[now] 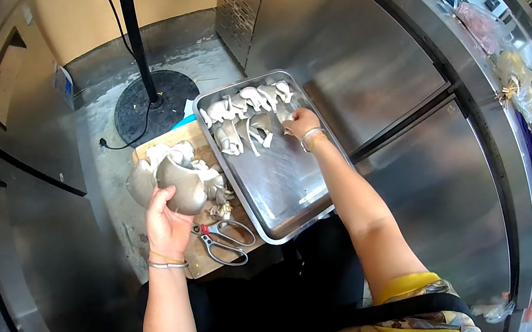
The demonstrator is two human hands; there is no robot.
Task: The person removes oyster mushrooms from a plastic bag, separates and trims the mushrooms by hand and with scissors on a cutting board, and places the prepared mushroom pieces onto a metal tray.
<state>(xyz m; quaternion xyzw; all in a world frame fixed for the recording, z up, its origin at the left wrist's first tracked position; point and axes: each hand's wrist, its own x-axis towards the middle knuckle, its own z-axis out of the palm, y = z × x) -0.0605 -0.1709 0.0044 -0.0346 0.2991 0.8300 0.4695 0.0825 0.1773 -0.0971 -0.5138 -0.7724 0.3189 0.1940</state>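
Observation:
In my left hand (169, 227) is a cluster of large grey-white oyster mushrooms (182, 186), held over the left part of a wooden board (202, 265). My right hand (303, 124) is inside a metal tray (285, 194), its fingers closed on a pale oyster mushroom piece (283, 114) at the right end of the second row. More oyster mushroom pieces (254, 99) lie in two rows at the tray's far end. Scissors (225, 243) with grey handles rest on the board below my left hand. Smaller mushroom bits (220, 211) lie beside them.
A black pole stands on a round black base (155, 103) beyond the board, with a cord and plug (104, 143) on the floor. Steel cabinet doors rise at left (42, 227) and right (356, 29). Plastic bags (514, 79) hang or lie along the far right.

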